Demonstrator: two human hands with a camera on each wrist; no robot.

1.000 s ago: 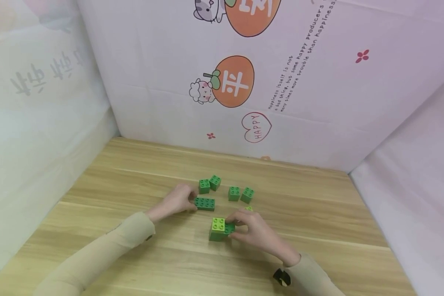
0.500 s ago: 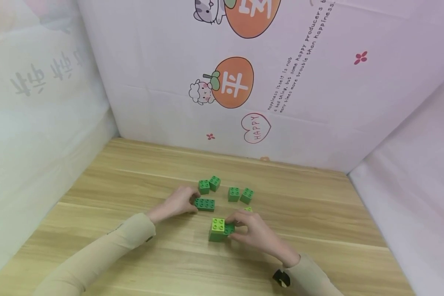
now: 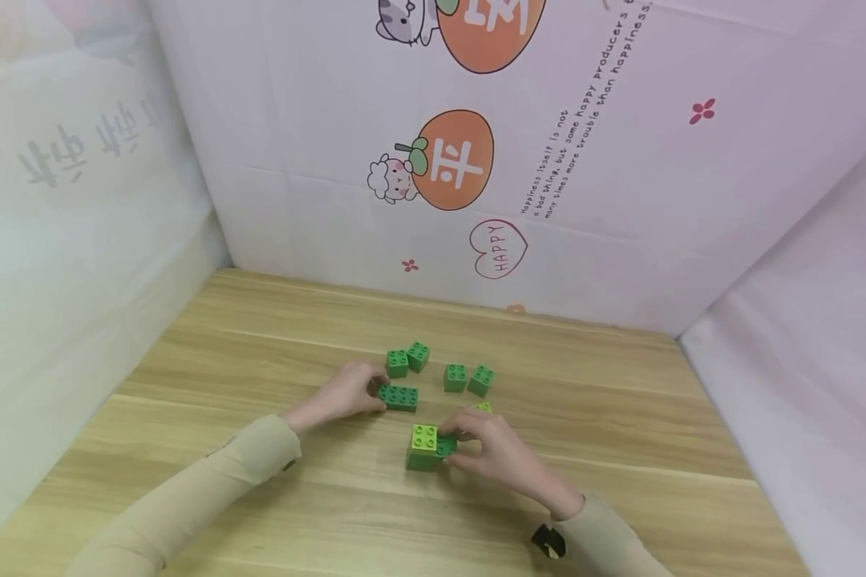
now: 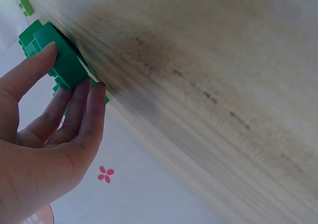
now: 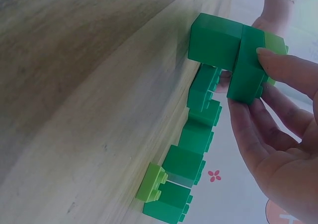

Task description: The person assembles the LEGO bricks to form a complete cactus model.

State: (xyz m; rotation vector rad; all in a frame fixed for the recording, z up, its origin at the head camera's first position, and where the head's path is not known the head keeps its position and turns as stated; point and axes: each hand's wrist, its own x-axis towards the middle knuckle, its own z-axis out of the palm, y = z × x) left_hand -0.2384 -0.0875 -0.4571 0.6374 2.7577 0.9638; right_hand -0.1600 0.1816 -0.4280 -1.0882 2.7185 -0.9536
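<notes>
My left hand holds the end of a long dark green toy brick that lies on the table, thumb on one side and fingers on the other. Nearer to me, my right hand pinches the overhanging end of another dark green brick. That one sits in a small stack, with a thick green brick beneath it and a lime brick on top at the left end. Fingers of the right hand cover part of the stack in the head view.
Beyond the hands stand several small green bricks, including a pair at the left and a pair at the right. A lime brick lies behind the right hand. Printed cloth walls enclose the wooden table.
</notes>
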